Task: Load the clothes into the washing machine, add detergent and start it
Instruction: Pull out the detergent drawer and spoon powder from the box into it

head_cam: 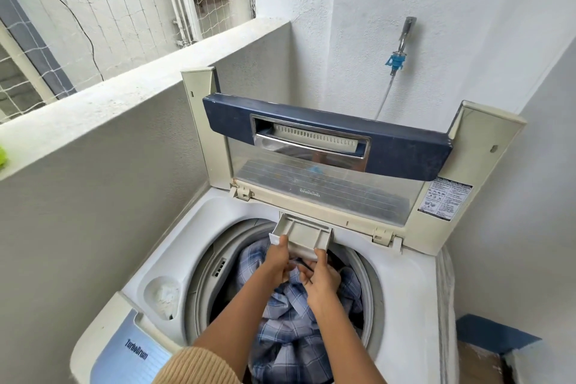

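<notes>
A white top-loading washing machine (pixel 402 290) stands with its lid (pixel 327 140) folded up against the wall. Blue checked clothes (pixel 293 327) fill the drum. At the back rim of the opening a small beige detergent drawer (pixel 304 235) is pulled out over the drum. My left hand (pixel 277 259) grips the drawer's left front corner, thumb on top. Its right front edge is held by my right hand (pixel 321 277), fingers under it. The drawer's compartments look bare.
A low grey balcony wall (pixel 103 140) runs along the left of the machine. A tap with a blue hose fitting (pixel 396 61) is on the back wall. A cardboard box (pixel 480 365) sits on the floor at the right. The control panel (pixel 131 352) is nearest me.
</notes>
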Demonstrator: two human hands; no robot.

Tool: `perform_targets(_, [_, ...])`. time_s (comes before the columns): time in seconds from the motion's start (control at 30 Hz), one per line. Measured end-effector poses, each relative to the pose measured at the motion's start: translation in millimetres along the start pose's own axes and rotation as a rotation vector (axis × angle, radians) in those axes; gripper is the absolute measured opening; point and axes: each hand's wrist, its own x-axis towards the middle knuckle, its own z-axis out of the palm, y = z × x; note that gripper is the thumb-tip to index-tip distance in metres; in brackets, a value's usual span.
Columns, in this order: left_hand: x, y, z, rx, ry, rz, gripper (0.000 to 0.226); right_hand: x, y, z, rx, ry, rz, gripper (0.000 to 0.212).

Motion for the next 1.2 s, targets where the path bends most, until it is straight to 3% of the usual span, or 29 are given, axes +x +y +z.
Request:
perform_targets(0.1, [-6,-2,-7,-0.007,-0.037,-0.071,0.033,-5,-4,-8,0.012,-0.023,0.075,0.016])
perform_targets(0.2, [-17,-4,-21,0.167,-0.035,-0.038,0.034,-17,-8,-17,0.006,-0.005,0.142,0.011])
perform_targets(0.4, [-79,49,-74,0.494,-0.023,0.421,0.019,-74,-38,16,0.052,-0.295,0.213,0.015])
perform_targets(0.5, [-133,81,-126,0.463,-0.013,0.557,0.015,-116,-51,58,0.01,-0.48,0.169,0.013])
perform_targets(0.6, [-208,113,-194,0.511,0.107,0.783,0.014,-166,-59,110,-0.1,-0.695,0.081,0.012])
perform_targets(0.8, [-332,141,-319,0.443,0.441,1.161,0.016,-271,-45,199,-0.525,-1.115,-0.288,0.012])
perform_targets(0.9, [-357,150,-370,0.399,0.566,1.242,0.008,-315,-21,243,-0.69,-1.266,-0.411,0.013])
perform_targets(1.0, [-361,156,-428,0.538,0.702,1.161,0.009,-350,3,278,-0.707,-1.37,-0.412,0.019])
perform_targets(1.03, [-362,156,-442,0.586,0.679,1.082,0.017,-359,10,286,-0.718,-1.378,-0.424,0.016])
perform_targets(1.13, [-357,145,-466,0.743,0.588,0.833,0.095,-375,26,305,-0.753,-1.329,-0.553,0.015])
perform_targets(1.2, [-356,135,-465,0.82,0.554,0.711,0.13,-382,32,314,-0.766,-1.348,-0.662,0.011])
